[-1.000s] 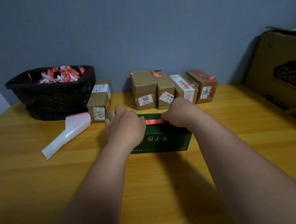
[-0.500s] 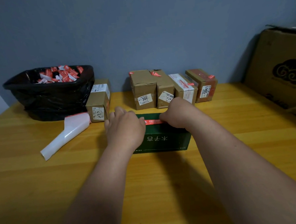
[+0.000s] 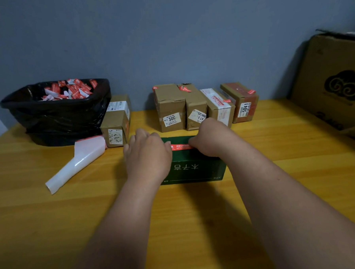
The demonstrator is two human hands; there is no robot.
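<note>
A dark green box (image 3: 195,168) with white characters lies on the wooden table (image 3: 53,223) in front of me. A red tape strip (image 3: 180,147) runs along its top. My left hand (image 3: 148,156) covers the box's left end, with its fingers curled over the far edge. My right hand (image 3: 209,138) is curled into a fist on the top right of the box. Its fingertips pinch the right end of the red strip. The box's right end is hidden under my right wrist.
A black-lined bin (image 3: 56,116) holding red and white scraps stands at the back left. Beside it are a brown parcel (image 3: 116,121) and a curled white sheet (image 3: 79,162). Several labelled parcels (image 3: 171,108) line the wall. A large cardboard box (image 3: 334,85) leans at the right.
</note>
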